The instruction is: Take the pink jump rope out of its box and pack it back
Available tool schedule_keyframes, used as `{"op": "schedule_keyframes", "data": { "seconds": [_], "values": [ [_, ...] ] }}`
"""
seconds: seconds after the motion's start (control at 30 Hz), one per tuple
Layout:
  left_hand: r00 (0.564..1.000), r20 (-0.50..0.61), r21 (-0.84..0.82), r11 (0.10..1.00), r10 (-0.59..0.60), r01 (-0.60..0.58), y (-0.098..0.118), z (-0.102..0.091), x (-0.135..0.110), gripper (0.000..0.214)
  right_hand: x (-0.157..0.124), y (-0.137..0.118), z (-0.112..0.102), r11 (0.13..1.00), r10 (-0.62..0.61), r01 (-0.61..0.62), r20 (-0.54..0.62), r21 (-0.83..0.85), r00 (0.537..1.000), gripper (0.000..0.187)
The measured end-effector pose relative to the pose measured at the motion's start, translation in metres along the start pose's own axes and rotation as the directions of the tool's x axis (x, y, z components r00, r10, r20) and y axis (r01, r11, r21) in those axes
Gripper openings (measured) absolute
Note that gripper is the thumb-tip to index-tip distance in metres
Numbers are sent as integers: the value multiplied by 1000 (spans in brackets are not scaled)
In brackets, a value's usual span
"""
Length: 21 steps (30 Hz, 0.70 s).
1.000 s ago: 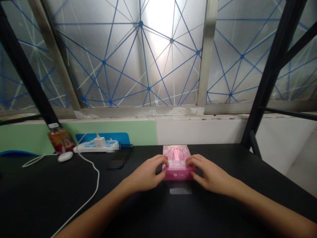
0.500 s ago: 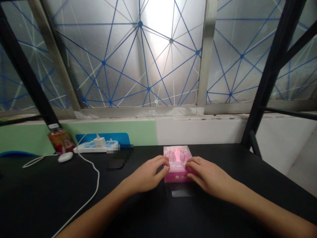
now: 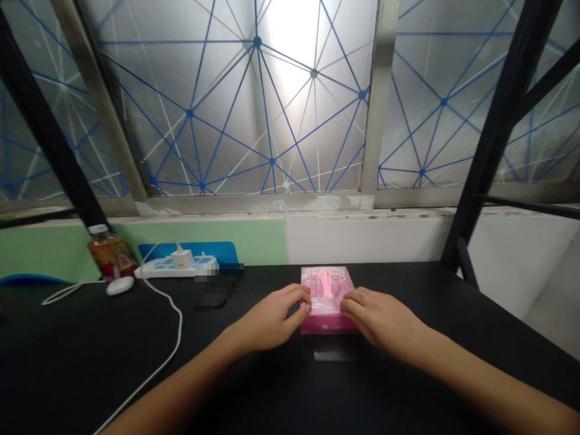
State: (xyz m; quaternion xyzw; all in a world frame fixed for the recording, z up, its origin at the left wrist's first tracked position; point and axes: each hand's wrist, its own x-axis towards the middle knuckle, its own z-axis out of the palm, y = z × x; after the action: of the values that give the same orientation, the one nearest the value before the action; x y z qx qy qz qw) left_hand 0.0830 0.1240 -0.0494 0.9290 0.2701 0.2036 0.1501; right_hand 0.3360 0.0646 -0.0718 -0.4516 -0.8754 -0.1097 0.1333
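Pink retail box [image 3: 327,284]: is being gripped at lower centre of the frame, flat on the black table [image 3: 90,368], squared up between both hands.

Left hand [image 3: 272,317]: is pressed against the box's left side, apparently to brace it.

Right hand [image 3: 383,320]: is set against the opposite side, so the box seems pinched evenly from both sides.

Fingers: the left fingers [image 3: 299,296] are held together, clamped on the box's edge; the right fingers [image 3: 351,302] are likewise kept together on the other edge.

Nearby: a clear plastic panel [image 3: 333,349] is seen just below the box, seemingly slid from under it.

Rest: at upper left of the tabletop, a juice bottle [image 3: 111,257], white mouse [image 3: 120,285] and power strip [image 3: 154,272] are grouped, perhaps kept back from the work area; a white cable [image 3: 179,320] is run forward.
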Motion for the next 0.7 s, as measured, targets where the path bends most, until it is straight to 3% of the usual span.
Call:
{"op": "schedule_keyframes", "data": {
  "seconds": [0.1,0.2,0.23,0.37,0.5,0.63,0.7],
  "values": [
    [1000,9,-4,1000,-13,13,0,-1,0,21,-2,0,-2,997,32,-29,-43,76,999,27],
    [1000,10,-4,1000,-17,17,1,-3,0,21,-8,-7,-12,993,-30,35,-47,108,998,74],
    [1000,9,-4,1000,-20,20,2,-3,0,20,-10,-12,-16,990,-82,85,-37,115,996,76],
    [1000,-15,7,1000,-11,11,2,-4,0,18,-13,-38,-30,942,-259,230,96,243,961,17],
    [997,-61,-10,999,-41,41,-1,0,6,18,-10,-58,-47,919,-346,276,237,283,908,14],
    [974,-170,-53,988,-149,142,-11,13,27,22,-20,-60,-62,864,-423,287,286,415,860,17],
    [958,-208,-48,981,-196,190,-20,22,39,23,-29,-56,-57,869,-373,208,321,448,870,16]
  ]
}}
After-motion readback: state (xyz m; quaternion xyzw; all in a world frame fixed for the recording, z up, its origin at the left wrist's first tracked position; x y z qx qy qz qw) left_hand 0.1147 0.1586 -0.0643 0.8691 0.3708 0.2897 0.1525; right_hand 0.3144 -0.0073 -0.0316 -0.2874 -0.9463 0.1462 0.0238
